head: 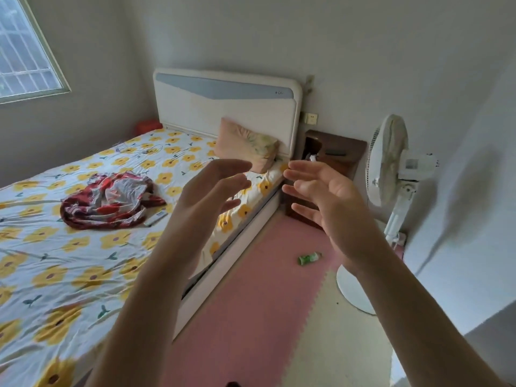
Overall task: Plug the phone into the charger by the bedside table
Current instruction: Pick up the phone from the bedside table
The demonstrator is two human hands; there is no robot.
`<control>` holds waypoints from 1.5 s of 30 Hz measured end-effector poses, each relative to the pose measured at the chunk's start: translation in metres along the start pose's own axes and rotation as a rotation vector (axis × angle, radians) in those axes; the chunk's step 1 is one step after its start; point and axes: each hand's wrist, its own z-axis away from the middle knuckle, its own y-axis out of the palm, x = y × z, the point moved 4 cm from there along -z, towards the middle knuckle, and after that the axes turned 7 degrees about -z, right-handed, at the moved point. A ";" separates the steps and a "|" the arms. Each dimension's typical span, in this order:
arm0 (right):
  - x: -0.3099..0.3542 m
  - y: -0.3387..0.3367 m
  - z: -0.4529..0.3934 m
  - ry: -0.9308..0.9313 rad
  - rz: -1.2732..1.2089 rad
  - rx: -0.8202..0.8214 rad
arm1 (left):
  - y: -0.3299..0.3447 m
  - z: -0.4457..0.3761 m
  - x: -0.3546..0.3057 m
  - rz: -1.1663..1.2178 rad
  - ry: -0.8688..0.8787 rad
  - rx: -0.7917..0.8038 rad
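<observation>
Bedroom: left hand (212,188), right hand (324,196) raised (empty).

Soft daylight from window (26,48), hands blurry

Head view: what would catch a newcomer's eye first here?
Two bare, empty hands raised mid-frame, left hand and right hand, fingers spread, palms facing each other. To the left lies the bed with its yellow-flower sheet and a crumpled red cloth on it. To the right a white fan stands beside the dark bedside table.
</observation>
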 end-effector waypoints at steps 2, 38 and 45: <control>-0.005 0.004 -0.032 -0.003 -0.005 -0.035 | -0.009 -0.033 0.015 0.005 0.006 0.033; -0.125 -0.120 -0.532 0.010 -0.005 -0.301 | 0.063 -0.573 0.191 0.028 0.002 0.251; -0.154 -0.182 -0.600 0.053 -0.020 -0.348 | 0.123 -0.647 0.221 0.005 -0.047 0.296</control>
